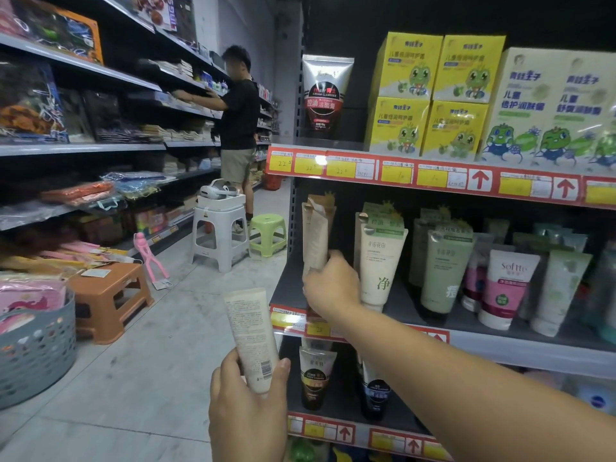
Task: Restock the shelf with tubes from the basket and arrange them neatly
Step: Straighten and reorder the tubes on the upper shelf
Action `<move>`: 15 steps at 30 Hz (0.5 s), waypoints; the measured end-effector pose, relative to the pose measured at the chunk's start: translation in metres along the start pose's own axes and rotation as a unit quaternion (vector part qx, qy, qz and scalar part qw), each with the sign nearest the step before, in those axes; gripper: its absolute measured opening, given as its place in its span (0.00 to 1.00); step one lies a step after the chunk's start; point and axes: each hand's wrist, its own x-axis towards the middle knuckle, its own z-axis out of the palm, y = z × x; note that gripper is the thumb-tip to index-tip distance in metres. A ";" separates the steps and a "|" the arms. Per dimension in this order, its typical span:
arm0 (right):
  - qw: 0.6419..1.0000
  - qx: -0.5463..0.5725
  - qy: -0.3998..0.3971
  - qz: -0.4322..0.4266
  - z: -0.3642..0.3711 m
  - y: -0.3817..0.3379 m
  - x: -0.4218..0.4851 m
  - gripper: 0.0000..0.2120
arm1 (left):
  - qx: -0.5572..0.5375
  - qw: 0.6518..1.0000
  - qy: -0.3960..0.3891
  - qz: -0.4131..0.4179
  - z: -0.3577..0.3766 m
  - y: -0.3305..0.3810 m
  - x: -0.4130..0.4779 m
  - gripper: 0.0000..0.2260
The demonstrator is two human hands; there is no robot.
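The dark metal shelf (393, 305) with red and yellow price strips was seen filling the right side, its middle tier partly stocked with upright tubes. Down at the left edge, the grey perforated plastic basket (36, 348) was left on the floor, well apart from the shelf. A beige tube (316, 241) was being stood at the tier's far left end, just beside a cream tube with a green band (380, 261), and the right hand (333, 288) was closed around its lower part. A second cream tube with a barcode (251, 338) was held upright in the closed left hand (246, 408), below and in front of the shelf edge. A risk was judged here: the beige tube looked tilted, and if released so, it could be toppled against its neighbour or off the front edge.
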 end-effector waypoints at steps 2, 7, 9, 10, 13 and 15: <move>1.000 -0.003 0.000 0.001 0.001 0.000 0.002 0.19 | -0.008 1.000 -0.006 0.003 0.000 0.002 0.000 0.31; 0.999 -0.023 -0.009 0.023 -0.002 -0.004 0.004 0.31 | -0.010 1.000 -0.022 -0.004 -0.001 0.007 -0.002 0.31; 0.999 -0.034 -0.021 0.023 -0.005 -0.005 0.006 0.28 | -0.015 1.000 -0.026 -0.005 -0.001 0.009 -0.004 0.31; 0.999 -0.029 -0.026 0.028 -0.006 -0.006 0.007 0.27 | -0.019 0.999 -0.029 -0.002 -0.001 0.010 -0.004 0.31; 0.998 -0.014 -0.036 0.044 -0.005 -0.008 0.008 0.27 | -0.030 0.999 -0.043 0.011 -0.003 0.011 -0.007 0.30; 0.998 -0.012 -0.041 0.043 -0.001 -0.007 0.009 0.26 | -0.032 0.998 -0.049 0.011 -0.003 0.012 -0.008 0.29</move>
